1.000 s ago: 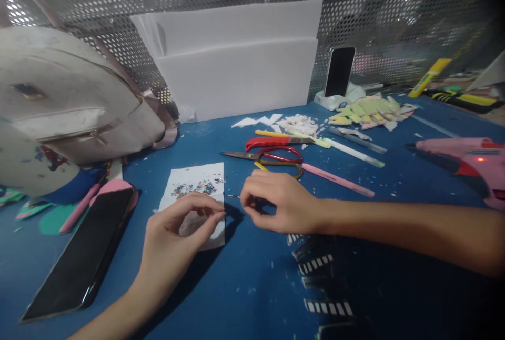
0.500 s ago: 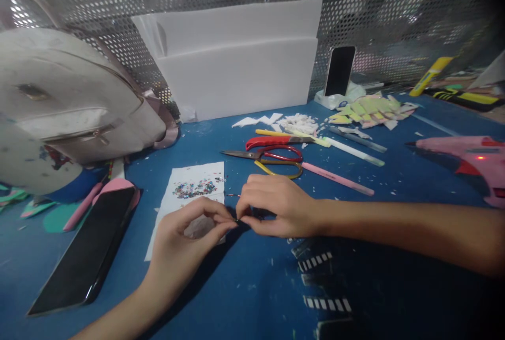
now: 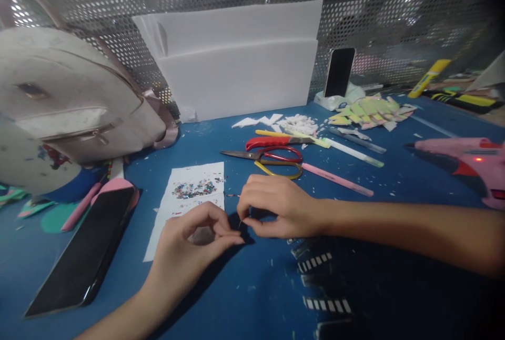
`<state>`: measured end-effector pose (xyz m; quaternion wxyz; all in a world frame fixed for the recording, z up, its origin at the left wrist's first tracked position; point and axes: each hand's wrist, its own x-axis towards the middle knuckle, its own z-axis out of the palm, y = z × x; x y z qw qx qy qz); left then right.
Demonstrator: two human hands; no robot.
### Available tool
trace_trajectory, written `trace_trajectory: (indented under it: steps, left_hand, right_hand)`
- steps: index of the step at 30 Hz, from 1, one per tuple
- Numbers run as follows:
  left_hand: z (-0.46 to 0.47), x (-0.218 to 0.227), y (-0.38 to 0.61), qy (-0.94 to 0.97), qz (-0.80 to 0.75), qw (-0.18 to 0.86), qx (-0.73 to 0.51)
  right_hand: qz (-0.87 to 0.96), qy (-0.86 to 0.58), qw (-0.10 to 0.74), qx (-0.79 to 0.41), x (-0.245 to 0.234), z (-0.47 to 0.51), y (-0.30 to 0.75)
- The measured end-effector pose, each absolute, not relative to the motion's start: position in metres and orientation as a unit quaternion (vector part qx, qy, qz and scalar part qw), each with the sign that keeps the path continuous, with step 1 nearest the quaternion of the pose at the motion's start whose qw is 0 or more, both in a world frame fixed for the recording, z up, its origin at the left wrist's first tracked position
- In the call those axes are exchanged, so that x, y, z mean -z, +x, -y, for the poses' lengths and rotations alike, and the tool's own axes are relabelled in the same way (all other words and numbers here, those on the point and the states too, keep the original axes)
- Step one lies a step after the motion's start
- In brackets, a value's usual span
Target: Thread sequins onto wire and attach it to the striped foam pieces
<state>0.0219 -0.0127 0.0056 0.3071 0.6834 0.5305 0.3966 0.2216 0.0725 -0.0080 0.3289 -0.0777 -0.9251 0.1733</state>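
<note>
My left hand (image 3: 193, 240) is closed in a pinch, thumb against forefinger. Whatever lies between those fingertips is too small to make out. Just to its right, my right hand (image 3: 278, 206) pinches a thin thread-like strand (image 3: 240, 222) that runs down toward the left fingertips. The two hands are a short gap apart above the blue table. Under and beyond my left hand lies a sheet of white paper (image 3: 163, 224) bearing a heap of shiny sequins (image 3: 195, 189). A dark thin piece (image 3: 232, 195) sticks out behind my right fingers.
Scissors (image 3: 276, 155), a red-handled cutter (image 3: 268, 142) and a pink pen (image 3: 337, 178) lie beyond my right hand. Film-like striped strips (image 3: 315, 262) are below my right forearm. A pink glue gun (image 3: 461, 150) lies right; a black phone (image 3: 84, 256) and backpack (image 3: 82, 98) left.
My left hand has moved slightly down and right, its fingertips coming away from my right fingertips. A thin strand now shows between them. My right hand stays in place.
</note>
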Motion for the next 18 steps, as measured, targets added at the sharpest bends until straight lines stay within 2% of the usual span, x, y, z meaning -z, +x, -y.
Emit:
trace_trajectory:
  steps: [7, 18]
  left_hand:
    - [0.0133, -0.0034, 0.0158, 0.776, -0.453, 0.258, -0.355]
    - [0.0107, -0.0019, 0.0145, 0.725, -0.517, 0.273, -0.363]
  right_hand:
    - [0.934, -0.066, 0.311, -0.163, 0.0077, -0.0732, 0.2209]
    - [0.933, -0.05, 0.296, -0.199, 0.0068, -0.0781, 0.2233]
